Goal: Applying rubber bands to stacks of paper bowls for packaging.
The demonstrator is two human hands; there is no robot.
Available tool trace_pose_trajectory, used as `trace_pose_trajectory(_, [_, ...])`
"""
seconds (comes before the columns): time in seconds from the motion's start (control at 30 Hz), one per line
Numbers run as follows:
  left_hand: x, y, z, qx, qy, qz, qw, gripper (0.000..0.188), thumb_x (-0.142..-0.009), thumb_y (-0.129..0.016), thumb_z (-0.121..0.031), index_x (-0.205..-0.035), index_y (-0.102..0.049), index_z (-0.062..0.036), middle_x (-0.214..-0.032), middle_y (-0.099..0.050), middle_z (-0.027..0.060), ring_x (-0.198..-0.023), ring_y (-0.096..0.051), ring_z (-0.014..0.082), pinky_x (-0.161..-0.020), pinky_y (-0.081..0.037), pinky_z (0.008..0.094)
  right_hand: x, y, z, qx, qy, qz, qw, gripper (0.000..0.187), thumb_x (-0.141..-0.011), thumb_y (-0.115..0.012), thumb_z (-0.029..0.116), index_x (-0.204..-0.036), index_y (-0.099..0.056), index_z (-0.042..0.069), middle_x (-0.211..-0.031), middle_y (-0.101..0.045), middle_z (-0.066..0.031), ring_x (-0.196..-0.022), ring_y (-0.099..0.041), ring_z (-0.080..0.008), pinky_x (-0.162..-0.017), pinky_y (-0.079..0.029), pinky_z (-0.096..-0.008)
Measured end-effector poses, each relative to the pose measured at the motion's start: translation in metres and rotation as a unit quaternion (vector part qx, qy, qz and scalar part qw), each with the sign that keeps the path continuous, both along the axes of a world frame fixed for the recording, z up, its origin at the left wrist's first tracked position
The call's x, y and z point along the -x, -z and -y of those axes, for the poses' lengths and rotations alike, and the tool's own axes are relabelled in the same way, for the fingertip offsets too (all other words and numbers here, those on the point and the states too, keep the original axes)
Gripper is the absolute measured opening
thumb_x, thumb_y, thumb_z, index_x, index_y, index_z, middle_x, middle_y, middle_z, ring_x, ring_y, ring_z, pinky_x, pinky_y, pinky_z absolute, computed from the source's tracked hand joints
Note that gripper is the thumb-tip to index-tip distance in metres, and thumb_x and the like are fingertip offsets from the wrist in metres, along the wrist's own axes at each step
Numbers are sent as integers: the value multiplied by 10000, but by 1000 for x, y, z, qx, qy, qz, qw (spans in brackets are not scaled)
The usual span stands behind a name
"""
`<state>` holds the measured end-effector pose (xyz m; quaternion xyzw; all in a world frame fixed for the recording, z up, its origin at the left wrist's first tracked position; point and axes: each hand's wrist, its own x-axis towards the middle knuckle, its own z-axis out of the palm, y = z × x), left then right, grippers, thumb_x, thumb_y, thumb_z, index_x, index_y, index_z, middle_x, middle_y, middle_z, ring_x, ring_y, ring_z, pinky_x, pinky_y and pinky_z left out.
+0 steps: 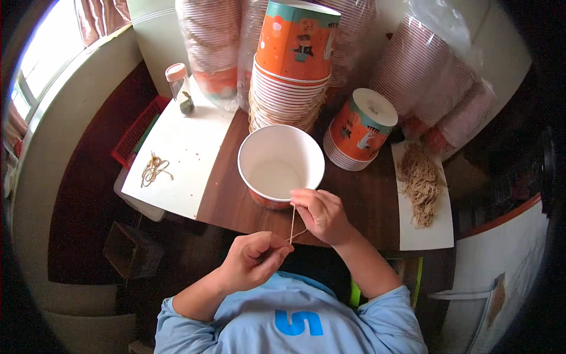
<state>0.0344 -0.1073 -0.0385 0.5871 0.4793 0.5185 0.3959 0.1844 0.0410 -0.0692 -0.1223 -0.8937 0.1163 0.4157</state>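
Note:
A white-lined paper bucket [281,154] with an orange outside stands upright near the table's front edge, its mouth facing up. My right hand [321,215] is at its near rim, thumb and fingers pinched on a thin tan string [293,222]. Below and to the left, my left hand [256,258] pinches the lower part of that string in front of the table. The string runs taut between both hands, and a loose piece curves off to the right. Whether the string is attached to the bucket is hidden by my right fingers.
Behind the bucket rises a tall stack of orange paper buckets [293,44], with a shorter stack [361,130] to its right. Bagged stacks [413,65] fill the back. A string bundle [423,189] lies right; loose string [155,170] and a lidded jar [180,88] are left.

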Motion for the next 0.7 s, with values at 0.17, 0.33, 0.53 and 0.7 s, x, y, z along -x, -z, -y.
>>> trace_pose_trajectory(0.17, [24,-9,5,130,70,90,985,144,-881,-604,-70,-980,-637,30,-782,-617,13,-689,-524,42,-597,-441,198,-23,-7,-18,27,-58,42,997,283,-710,-657,-72,-948,-560,46,-928,-647,-112,-794,-648,-281,-696,-526,-345])
trace_pose_trajectory(0.33, [100,-7,9,220,29,21,975,189,-859,-664,-159,-916,-647,20,-754,-624,10,-685,-549,56,-597,-457,211,-63,-38,-33,156,-83,89,980,192,-731,-658,-77,-870,-592,38,-920,-671,-100,-817,-662,-215,-698,-530,-297])
trace_pose_trajectory(0.53, [140,-12,11,186,-91,-30,978,223,-841,-692,-200,-823,-648,18,-700,-604,-9,-615,-506,42,-552,-411,191,-98,-61,-51,295,-53,256,919,231,-729,-674,-6,-955,-629,20,-1003,-661,-111,-861,-652,-210,-749,-519,-290])
trace_pose_trajectory(0.7, [108,-43,-17,153,-84,-4,985,212,-868,-656,-200,-776,-623,-12,-653,-520,-59,-597,-434,18,-508,-348,197,-82,-103,-28,105,75,316,940,499,-697,-736,136,-1158,-571,39,-1261,-521,-164,-1142,-523,-298,-951,-422,-389])
